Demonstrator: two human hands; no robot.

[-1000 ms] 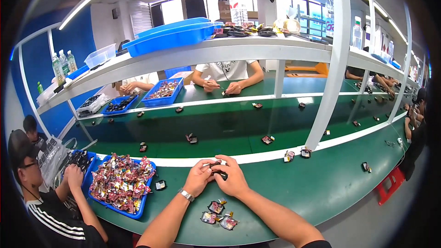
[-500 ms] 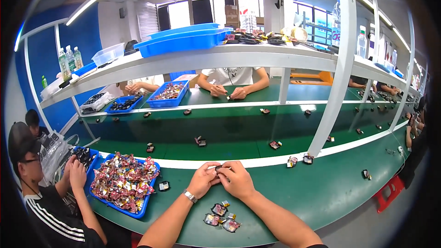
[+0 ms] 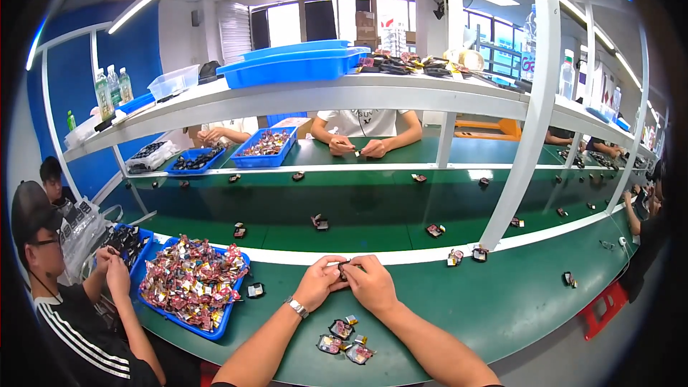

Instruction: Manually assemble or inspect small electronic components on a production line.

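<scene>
A small dark part [image 3: 344, 269] is pinched between the fingertips of the left hand [image 3: 318, 282] and the right hand [image 3: 370, 284], pressed together just below the frame's centre above the green tabletop [image 3: 466, 301]. Both hands are equally near it; its long axis cannot be told.

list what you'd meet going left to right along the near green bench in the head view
blue tray of wrapped parts → lone small part → left hand → right hand → small part far right
</scene>
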